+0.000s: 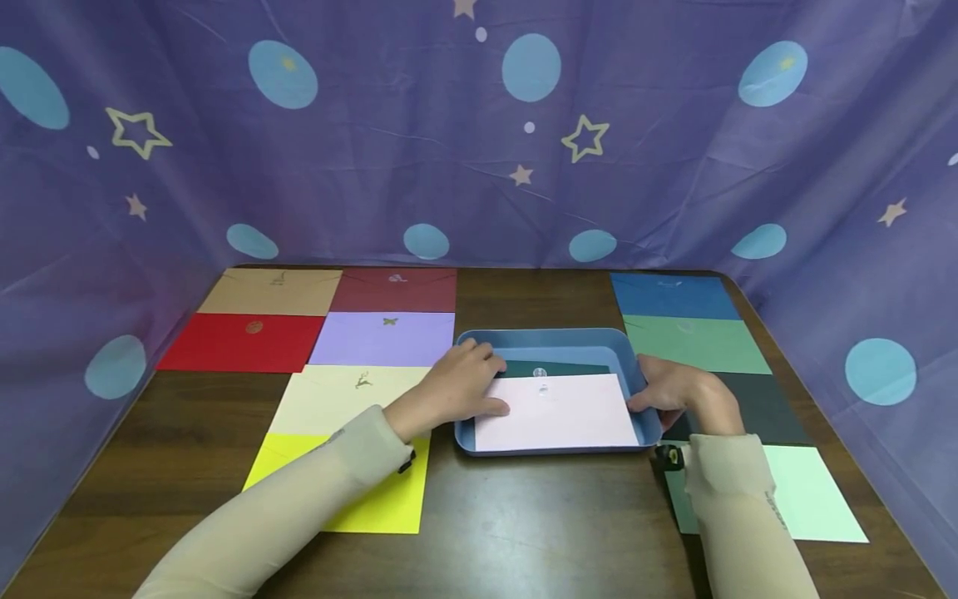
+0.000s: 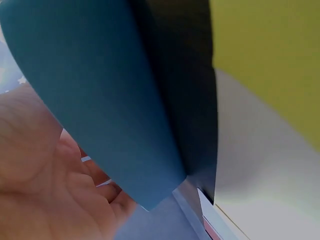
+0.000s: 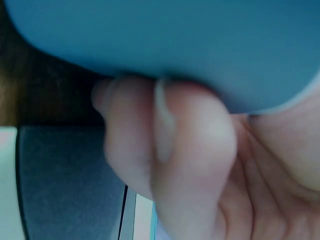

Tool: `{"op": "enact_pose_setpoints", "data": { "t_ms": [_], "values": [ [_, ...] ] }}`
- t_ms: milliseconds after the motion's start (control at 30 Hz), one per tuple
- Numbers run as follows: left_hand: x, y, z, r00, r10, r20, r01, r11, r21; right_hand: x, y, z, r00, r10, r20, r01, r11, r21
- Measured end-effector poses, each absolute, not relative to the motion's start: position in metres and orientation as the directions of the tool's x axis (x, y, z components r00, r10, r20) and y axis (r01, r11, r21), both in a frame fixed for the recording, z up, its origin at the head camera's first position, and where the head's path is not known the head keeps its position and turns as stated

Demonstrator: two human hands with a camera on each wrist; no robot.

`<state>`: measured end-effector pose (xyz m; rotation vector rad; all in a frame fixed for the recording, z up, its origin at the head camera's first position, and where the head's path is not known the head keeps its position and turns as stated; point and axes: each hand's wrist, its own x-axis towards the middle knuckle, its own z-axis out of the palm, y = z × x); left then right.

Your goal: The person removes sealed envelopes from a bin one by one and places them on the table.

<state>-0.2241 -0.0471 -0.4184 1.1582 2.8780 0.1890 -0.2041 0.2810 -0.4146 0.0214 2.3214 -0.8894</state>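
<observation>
A blue tray (image 1: 554, 337) stands in the middle of the table, with a pale pink envelope (image 1: 557, 416) lying over a dark green one (image 1: 584, 368) inside it. My left hand (image 1: 452, 378) reaches over the tray's left rim, its thumb on the pink envelope's left side and its loosely bent fingers near the dark green one. In the left wrist view the palm shows beside the tray's outer wall (image 2: 95, 100); the fingertips are partly hidden. At the right end, my right hand (image 1: 669, 387) grips the tray, thumb at the rim and fingers (image 3: 195, 130) curled against the outside wall.
Left of the tray lie tan (image 1: 273, 291), maroon (image 1: 397, 289), red (image 1: 243, 343), lavender (image 1: 385, 339), cream (image 1: 322, 399) and yellow (image 1: 389, 503) envelopes. On the right are blue (image 1: 674, 297), green (image 1: 696, 344), dark (image 1: 763, 408) and mint (image 1: 816, 495) ones. A purple curtain (image 1: 389, 166) hangs behind.
</observation>
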Motion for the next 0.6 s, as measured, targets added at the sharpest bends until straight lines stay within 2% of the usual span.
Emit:
{"op": "enact_pose_setpoints", "data": {
  "t_ms": [367, 600],
  "values": [
    [-0.232, -0.038, -0.421, -0.76, 0.647, -0.063, 0.636, 0.76, 0.13, -0.203, 0.284, -0.415, -0.78, -0.179, -0.599, 0.262, 0.777, -0.573],
    [-0.235, -0.04, -0.419, -0.758, 0.648, -0.069, 0.609, 0.742, 0.281, -0.204, 0.283, -0.414, -0.779, -0.162, -0.605, 0.262, 0.793, -0.55]
  ]
}}
